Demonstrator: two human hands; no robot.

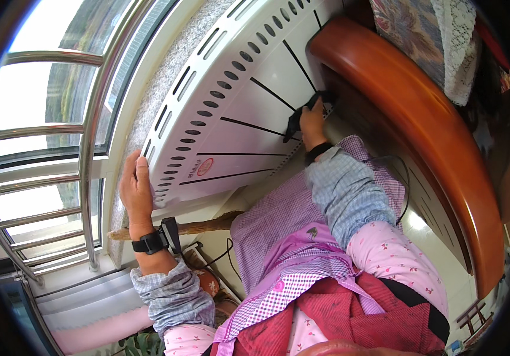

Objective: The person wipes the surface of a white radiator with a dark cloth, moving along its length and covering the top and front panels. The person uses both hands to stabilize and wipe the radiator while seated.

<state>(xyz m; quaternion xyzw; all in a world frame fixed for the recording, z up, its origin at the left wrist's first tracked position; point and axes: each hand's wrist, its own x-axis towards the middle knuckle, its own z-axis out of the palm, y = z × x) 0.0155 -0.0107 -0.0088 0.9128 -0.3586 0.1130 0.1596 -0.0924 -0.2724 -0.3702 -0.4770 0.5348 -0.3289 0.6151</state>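
A white slotted metal panel, which looks like a radiator or heater cover [255,111], stands before me beside the window sill. My left hand [137,191] rests on its top edge at the near end, fingers extended and nothing held. Low on the panel's front, my right hand [312,124] grips a black cloth [296,124] and presses it to the surface. Part of the cloth spreads beyond the fingers. Black bands circle both wrists, and the left one carries a small black device [171,235].
Steel window bars [90,111] and a granite sill [161,84] lie to the left. A curved, glossy wooden armrest [415,115] rises close at the right. Below my left hand juts a wooden stick [201,226]. A black cable [408,187] hangs beside my right sleeve.
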